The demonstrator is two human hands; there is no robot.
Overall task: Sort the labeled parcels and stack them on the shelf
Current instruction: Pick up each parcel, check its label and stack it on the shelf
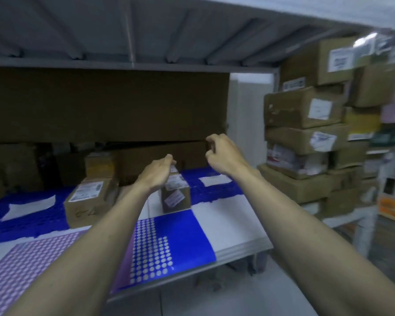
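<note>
On the shelf (237, 226), a small box (176, 195) sits right of a larger box (89, 201); a parcel stack (306, 137) stands farther right, cartons (105, 106) behind.

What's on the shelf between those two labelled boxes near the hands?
Nothing: in the head view, bare shelf separates the larger box from the small box.
</note>
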